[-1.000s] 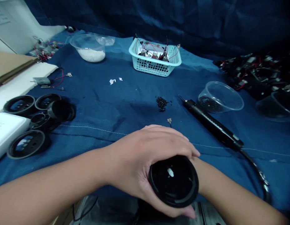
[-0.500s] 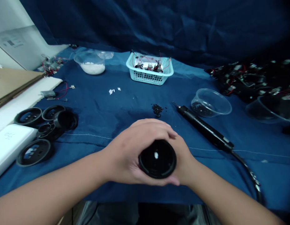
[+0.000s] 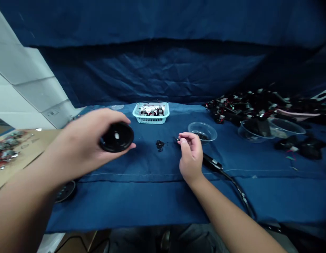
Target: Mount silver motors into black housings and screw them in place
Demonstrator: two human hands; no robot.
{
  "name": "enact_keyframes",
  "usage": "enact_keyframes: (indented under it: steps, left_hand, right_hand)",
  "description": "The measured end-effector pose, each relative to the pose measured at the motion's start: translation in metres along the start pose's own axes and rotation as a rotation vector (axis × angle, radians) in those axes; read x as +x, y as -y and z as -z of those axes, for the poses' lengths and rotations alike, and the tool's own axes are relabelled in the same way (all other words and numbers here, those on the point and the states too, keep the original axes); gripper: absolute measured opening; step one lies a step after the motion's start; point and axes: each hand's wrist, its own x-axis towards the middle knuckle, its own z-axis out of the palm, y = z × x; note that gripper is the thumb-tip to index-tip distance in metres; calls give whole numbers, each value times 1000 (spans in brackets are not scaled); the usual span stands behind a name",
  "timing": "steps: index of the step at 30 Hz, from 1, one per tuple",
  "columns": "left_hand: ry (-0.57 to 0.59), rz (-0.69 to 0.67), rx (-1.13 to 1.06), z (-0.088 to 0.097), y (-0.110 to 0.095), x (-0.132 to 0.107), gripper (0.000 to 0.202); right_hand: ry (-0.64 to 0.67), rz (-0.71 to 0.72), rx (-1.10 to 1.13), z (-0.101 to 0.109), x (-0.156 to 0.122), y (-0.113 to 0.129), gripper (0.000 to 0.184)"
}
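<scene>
The left hand [image 3: 83,144] wraps a round black plastic housing [image 3: 116,137], held above the dark blue cloth [image 3: 131,200], its short axis tilted toward the head camera (open face showing). The right hand [image 3: 190,154] is pinched nearly shut (on what, too small to tell).

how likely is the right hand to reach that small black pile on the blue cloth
Probably yes: the right hand is close to the small pile of black granules, with only bare blue cloth between them. Its fingers seem to pinch something tiny.
</scene>
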Motion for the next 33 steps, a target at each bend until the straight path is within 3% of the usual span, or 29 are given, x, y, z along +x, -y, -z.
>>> enact_keyframes:
  steps: [2, 4, 5, 8, 12, 15, 18, 21, 24, 26, 29, 32, 33]
  left_hand:
    - [438, -71, 196, -20, -2, 3, 34]
    - [751, 21, 258, -54, 1, 0, 33]
    - [871, 103, 231, -72, 4, -3, 38]
    - [980, 119, 184, -113, 13, -14, 52]
    - [1008, 61, 102, -131, 5, -14, 78]
    - [917, -46, 36, -147, -17, 5, 64]
    - [840, -161, 7, -185, -38, 30, 52]
    - [898, -220, 18, -231, -46, 52, 61]
    - [934, -286, 9, -259, -43, 65, 48]
    - [927, -328, -10, -259, -44, 68, 34]
    - [863, -366, -50, -234, -57, 62, 28]
    - [719, -373, -77, -202, -86, 43, 31]
    - [621, -384, -79, -195, -98, 36, 30]
  right_hand:
    - [-18, 7, -2, -2, 4, 1, 17]
    - [-11, 38, -10, -2, 8, 9, 14]
    - [2, 60, -14, 0, 10, 16, 12]
    - [62, 135, -32, 22, 7, 48, 11]
    - [144, 170, -106, 78, -27, 80, 13]
    - [122, -81, -56, 113, -66, 79, 9]
    - [-18, -381, 102, 128, -94, 69, 19]
    - [-162, -638, 317, 134, -104, 60, 36]
    - [-260, -822, 504, 140, -105, 55, 44]
    - [-288, -904, 556, 143, -105, 52, 48]
    - [-315, -926, 567, 139, -102, 48, 54]
    - [-369, -794, 599, 123, -86, 51, 51]
    - [-416, -728, 623, 117, -77, 53, 48]
